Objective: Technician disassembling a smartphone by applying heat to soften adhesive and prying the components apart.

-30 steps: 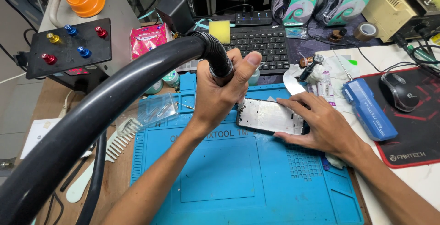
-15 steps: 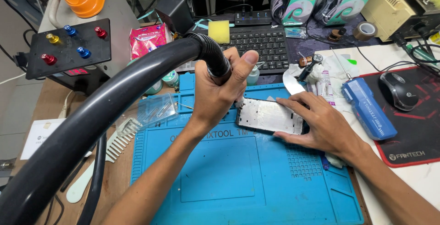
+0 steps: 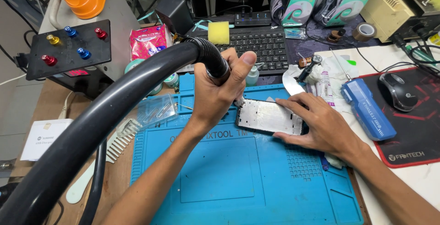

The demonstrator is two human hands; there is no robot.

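We see a thick black hose (image 3: 105,115) with a smooth, slightly glossy skin; near the grip of the left hand (image 3: 220,92) it turns into ribbed, matt rubber. The phone frame (image 3: 270,116) under the right hand (image 3: 321,124) looks like bare metal, dull silver and scuffed. The blue mat (image 3: 247,183) reads as matt silicone, with moulded ridges. The tabletop (image 3: 123,179) at its left edge looks like worn wood. The sponge (image 3: 218,32) is porous yellow foam.
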